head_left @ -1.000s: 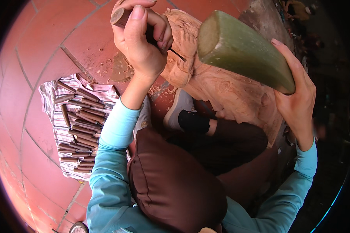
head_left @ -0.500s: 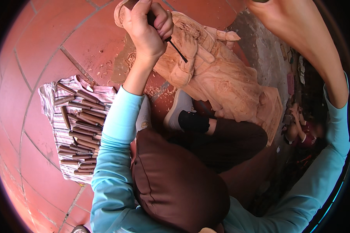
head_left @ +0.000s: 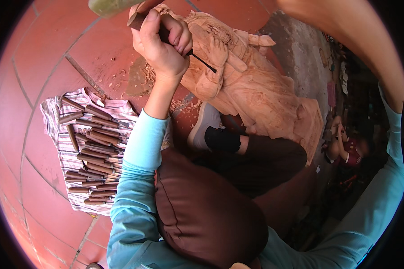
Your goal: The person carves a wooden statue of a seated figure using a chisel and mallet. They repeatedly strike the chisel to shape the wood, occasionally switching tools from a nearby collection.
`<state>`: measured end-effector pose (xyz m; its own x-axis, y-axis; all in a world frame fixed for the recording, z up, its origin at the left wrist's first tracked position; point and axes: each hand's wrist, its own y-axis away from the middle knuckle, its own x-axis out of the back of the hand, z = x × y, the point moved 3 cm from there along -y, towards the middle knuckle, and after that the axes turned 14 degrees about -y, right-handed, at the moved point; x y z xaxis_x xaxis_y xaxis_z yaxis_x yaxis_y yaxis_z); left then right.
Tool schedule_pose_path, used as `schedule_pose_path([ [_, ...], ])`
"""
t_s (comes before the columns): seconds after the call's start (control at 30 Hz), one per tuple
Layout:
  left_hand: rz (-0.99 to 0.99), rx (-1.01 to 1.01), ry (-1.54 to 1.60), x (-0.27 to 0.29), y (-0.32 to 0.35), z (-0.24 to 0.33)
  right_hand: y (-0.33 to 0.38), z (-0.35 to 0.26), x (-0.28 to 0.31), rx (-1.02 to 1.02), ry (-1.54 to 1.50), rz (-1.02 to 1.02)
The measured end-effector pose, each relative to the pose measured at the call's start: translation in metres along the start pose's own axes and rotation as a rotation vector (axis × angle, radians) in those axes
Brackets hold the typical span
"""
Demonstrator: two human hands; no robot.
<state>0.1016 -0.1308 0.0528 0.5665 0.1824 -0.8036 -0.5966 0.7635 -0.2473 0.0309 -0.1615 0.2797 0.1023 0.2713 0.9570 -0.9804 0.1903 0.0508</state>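
Note:
My left hand is wrapped round the dark wooden handle of a chisel. Its thin black shaft slants down to the right, with the tip at the surface of a carved wooden figure in robes, close to the figure's carved hands. The figure lies on its back before my feet. Just above the chisel's butt end hangs a blurred mallet with a pale greenish head, cut off by the top edge. My right forearm reaches up along the right side; its fingers are beyond the top edge, so their grip is hidden.
To the left, many brown-handled carving tools lie on a striped cloth spread over red floor tiles. Wood shavings are scattered beside the figure. My shoe is near the carving. Another person sits at the far right.
The greenish mallet head has come into view over the chisel's butt. My right hand has slid out past the top edge. My left hand has shifted slightly left and down.

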Motion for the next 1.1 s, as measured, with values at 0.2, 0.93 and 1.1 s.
schedule_pose_path([
  [0.2, 0.377, -0.085, -0.183, 0.011, 0.042, 0.020, -0.009, -0.008, -0.006, 0.044, -0.031, 0.041],
  [0.93, 0.283, -0.010, -0.215, 0.058, 0.178, 0.012, -0.005, -0.031, 0.013, 0.092, -0.017, 0.102],
  [1.1, 0.206, -0.027, -0.364, 0.054, 0.172, 0.020, 0.000, -0.031, 0.011, 0.093, -0.020, 0.098],
])
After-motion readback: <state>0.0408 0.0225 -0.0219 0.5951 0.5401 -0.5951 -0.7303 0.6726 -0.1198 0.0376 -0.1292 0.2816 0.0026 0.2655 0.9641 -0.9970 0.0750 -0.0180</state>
